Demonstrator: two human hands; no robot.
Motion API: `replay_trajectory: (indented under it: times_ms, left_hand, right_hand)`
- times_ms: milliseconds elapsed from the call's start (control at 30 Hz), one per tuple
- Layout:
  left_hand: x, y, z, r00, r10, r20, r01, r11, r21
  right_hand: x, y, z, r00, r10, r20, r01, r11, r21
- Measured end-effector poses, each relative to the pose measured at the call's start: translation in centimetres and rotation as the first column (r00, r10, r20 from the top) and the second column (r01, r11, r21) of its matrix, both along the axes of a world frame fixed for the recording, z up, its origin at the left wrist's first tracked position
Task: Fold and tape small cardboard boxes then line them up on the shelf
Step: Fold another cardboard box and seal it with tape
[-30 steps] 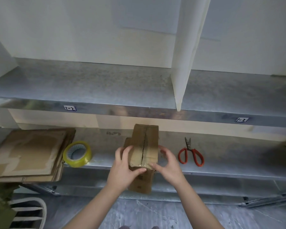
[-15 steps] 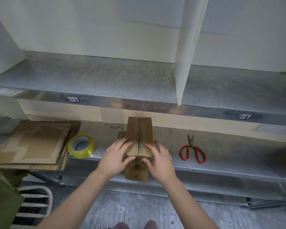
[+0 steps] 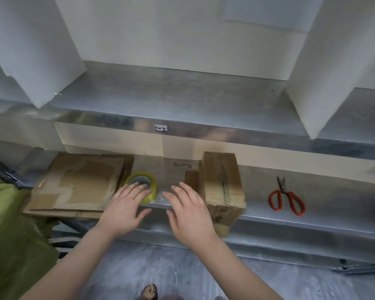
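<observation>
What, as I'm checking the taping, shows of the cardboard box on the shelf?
The cardboard box is brown corrugated board, folded shut, its top seam running lengthwise under what looks like clear tape. Its near end is crumpled and overhangs the front edge of the lower metal shelf it lies on. A flap juts at its left. The right hand is beside it; contact unclear.

Matt brown cardboard box (image 3: 222, 185); dull galvanised metal shelf (image 3: 312, 204); glossy yellow tape roll (image 3: 142, 184).

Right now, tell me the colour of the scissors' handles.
Red-orange. The scissors lie on the lower shelf, right of the cardboard box; the head view shows them.
</observation>
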State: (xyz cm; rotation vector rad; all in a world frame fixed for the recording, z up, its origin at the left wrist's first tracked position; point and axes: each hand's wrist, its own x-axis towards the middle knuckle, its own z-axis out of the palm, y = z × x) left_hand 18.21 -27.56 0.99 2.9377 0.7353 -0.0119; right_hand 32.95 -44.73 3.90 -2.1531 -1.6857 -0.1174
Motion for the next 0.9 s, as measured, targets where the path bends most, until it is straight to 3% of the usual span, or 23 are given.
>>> replay_trajectory:
  times_ms: [133, 267, 333, 500, 700, 900]
  left_hand:
    - [-0.3, 3.3, -2.3, 1.000, 0.003, -0.027, -0.005, 0.999, -0.053]
    - [0.3, 5.5, -4.0, 1.000, -0.003, -0.030, -0.001, 0.993, -0.116]
    - [0.6, 6.4, -4.8, 0.999, -0.011, -0.035, 0.006, 0.992, -0.130]
    - [1.1, 7.7, -6.4, 0.994, -0.081, -0.073, 0.070, 0.987, -0.146]
    - [0.8, 8.4, -7.3, 0.997, -0.073, -0.011, 0.069, 0.977, -0.204]
    - [0.7, 9.0, -7.5, 0.993, -0.119, -0.019, 0.114, 0.979, -0.167]
  right_hand:
    - [-2.1, 3.7, -3.5, 0.983, -0.174, -0.056, 0.169, 0.982, -0.087]
    - [-1.2, 5.4, -7.1, 0.922, -0.323, -0.215, 0.227, 0.899, -0.375]
    - [-0.6, 5.6, -8.3, 0.882, -0.386, -0.270, 0.243, 0.864, -0.442]
    - [-0.1, 6.8, -9.8, 0.831, -0.459, -0.316, 0.269, 0.827, -0.494]
    - [0.8, 8.9, -10.8, 0.842, -0.477, -0.250, 0.300, 0.801, -0.519]
    - [1.6, 9.6, -10.6, 0.834, -0.486, -0.262, 0.325, 0.815, -0.479]
